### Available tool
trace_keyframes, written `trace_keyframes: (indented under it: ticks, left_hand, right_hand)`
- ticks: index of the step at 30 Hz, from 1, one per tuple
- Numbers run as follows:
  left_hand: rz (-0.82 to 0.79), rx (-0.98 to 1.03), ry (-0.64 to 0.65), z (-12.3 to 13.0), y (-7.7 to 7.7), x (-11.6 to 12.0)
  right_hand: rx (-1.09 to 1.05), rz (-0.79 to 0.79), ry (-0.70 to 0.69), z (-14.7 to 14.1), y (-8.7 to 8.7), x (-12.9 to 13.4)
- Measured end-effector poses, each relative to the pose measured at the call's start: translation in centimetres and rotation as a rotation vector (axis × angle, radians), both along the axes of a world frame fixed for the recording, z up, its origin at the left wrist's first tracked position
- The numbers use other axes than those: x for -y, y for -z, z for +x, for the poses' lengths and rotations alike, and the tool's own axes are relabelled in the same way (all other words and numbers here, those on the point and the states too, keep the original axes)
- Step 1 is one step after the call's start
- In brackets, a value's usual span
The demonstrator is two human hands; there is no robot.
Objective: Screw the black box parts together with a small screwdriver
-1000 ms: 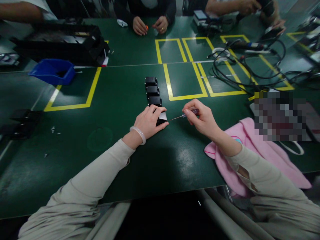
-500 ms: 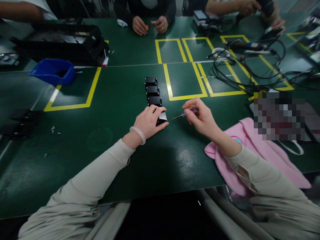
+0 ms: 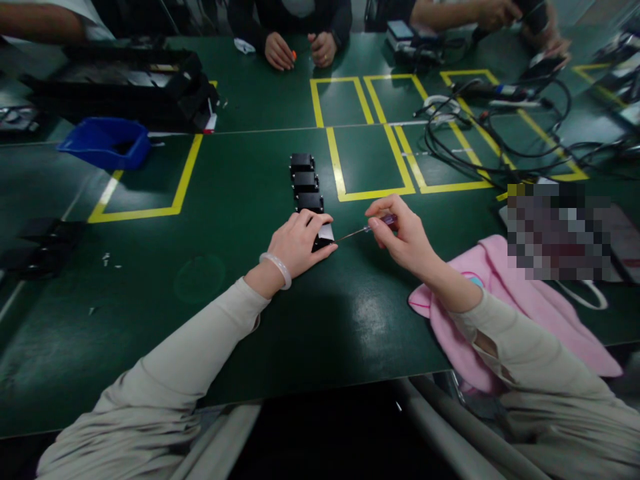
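Note:
My left hand [image 3: 301,244] grips the nearest of a row of small black box-like parts, its fingers over the top and the thumb along the near side. A pale, shiny top face of that black part [image 3: 326,233] shows between finger and thumb; the rest is under my hand. In my right hand [image 3: 400,233] is a screwdriver [image 3: 367,229] with a purplish clear handle. Its thin shaft points left, and the tip meets the right end of the held part near my left thumb. Beyond my left hand several similar black parts [image 3: 306,181] stand in line.
Loose screws [image 3: 106,260] and more black parts [image 3: 43,243] lie at left. Behind them are a blue bin [image 3: 113,143] and black trays [image 3: 185,87]. A pink cloth [image 3: 520,307] lies under my right forearm. Cables [image 3: 445,143] tangle at right. Co-workers' hands [image 3: 280,51] are across the table.
My hands, the screwdriver and the held part look almost unmoved. Across the table, one hand of a co-worker has shifted slightly.

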State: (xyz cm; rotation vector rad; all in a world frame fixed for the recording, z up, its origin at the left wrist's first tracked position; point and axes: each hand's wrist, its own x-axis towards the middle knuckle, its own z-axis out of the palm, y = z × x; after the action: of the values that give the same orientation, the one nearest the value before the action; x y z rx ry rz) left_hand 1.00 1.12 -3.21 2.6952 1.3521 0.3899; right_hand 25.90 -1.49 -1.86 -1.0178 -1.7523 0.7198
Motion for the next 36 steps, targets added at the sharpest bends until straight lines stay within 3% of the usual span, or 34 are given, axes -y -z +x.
trace_keyframes:
  ticks: [36]
  left_hand:
    - [0.004, -0.016, 0.002, 0.02, -0.01, 0.03]
  right_hand:
    - [0.048, 0.065, -0.009, 0.02, -0.3, 0.07]
